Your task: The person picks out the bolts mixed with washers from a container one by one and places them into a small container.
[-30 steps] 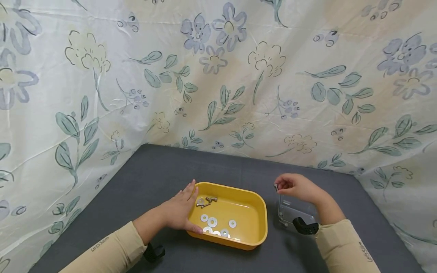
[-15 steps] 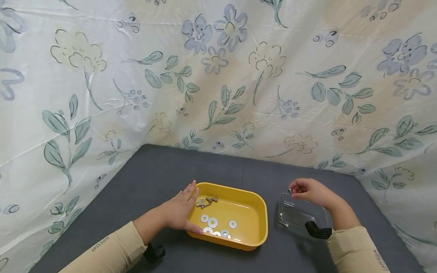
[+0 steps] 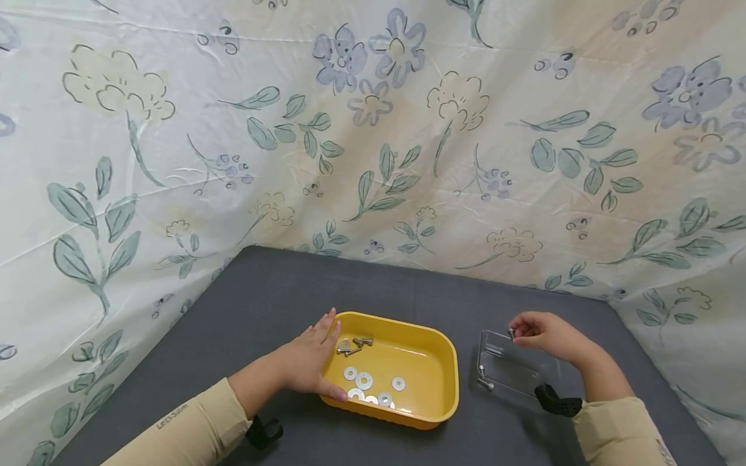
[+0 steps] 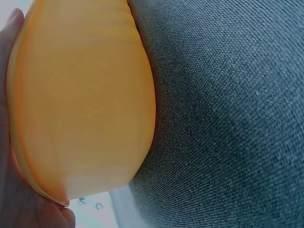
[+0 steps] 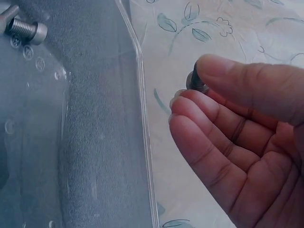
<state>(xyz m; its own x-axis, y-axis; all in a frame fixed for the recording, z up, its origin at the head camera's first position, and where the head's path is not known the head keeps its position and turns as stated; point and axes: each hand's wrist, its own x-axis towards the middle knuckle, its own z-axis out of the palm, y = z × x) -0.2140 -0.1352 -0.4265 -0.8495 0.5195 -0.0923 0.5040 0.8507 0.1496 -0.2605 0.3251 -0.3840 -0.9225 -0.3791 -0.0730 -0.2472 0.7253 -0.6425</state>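
Observation:
My left hand (image 3: 305, 362) rests on the left end of a yellow plastic tray (image 3: 431, 382), fingers straight along its rim and thumb at the near edge. The left wrist view shows the tray's outer wall (image 4: 85, 109) beside the palm. Between the thumb and fingertips of my right hand (image 3: 550, 336) is a small metal bolt (image 3: 511, 333), pinched over a clear plastic box (image 3: 480, 353). In the right wrist view the bolt's head shows at the fingertips and its shank is mostly hidden. Bolts (image 5: 28, 31) lie at the left side of the clear box.
Inside the yellow tray, several bolts (image 3: 352, 351) lie in the far left corner and several flat washers (image 3: 364, 380) nearer the front. A dark grey cloth (image 3: 291, 278) covers the table. Behind it hangs a floral curtain (image 3: 373, 162).
My right hand has moved right and a little toward me with the bolt, from the clear box's far left corner to over its far side. The left hand stays on the tray.

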